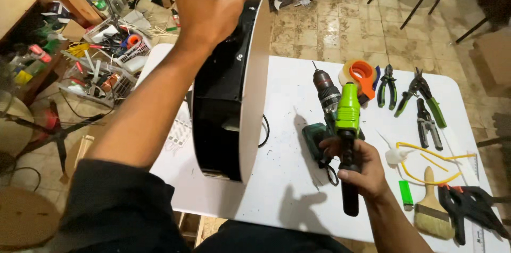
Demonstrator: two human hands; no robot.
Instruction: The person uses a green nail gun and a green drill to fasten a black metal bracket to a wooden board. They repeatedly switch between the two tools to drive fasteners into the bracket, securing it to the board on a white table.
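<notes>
Fingers of the right hand [355, 170] clamp a green-and-black tool [347, 136] near the table's [298, 93] front edge, while the left hand [205, 5] grips the upright black-and-white round frame [234, 93].

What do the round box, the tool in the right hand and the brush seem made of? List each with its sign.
Round box: glossy black inside, likely plastic or lacquered board; the pale matte rim suggests wood or card.
Tool in the right hand: smooth lime-green and black moulded plastic.
Brush: pale wooden handle with visible grain, tan bristles.
</notes>
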